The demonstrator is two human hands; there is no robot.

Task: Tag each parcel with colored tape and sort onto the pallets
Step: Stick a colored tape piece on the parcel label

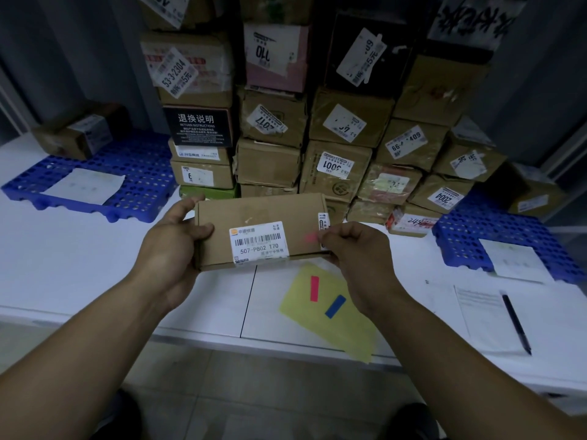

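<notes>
A flat brown parcel (254, 217) with a white barcode label is held above the white table. My left hand (171, 246) grips its left end. My right hand (355, 252) pinches a strip of red tape (312, 238) against the parcel's right side, next to the label. Below the parcel lies a yellow sheet (333, 325) bearing one red tape strip (314, 289) and one blue tape strip (335, 307). A blue pallet (139, 173) sits at the left with a brown box (73, 134) on it. Another blue pallet (470, 230) sits at the right.
A tall stack of labelled cardboard parcels (317, 122) fills the back of the table. White paper sheets lie on both pallets. A printed sheet (482, 319) with a black pen (516, 323) lies at the right front. The table's front edge (222, 336) runs below my arms.
</notes>
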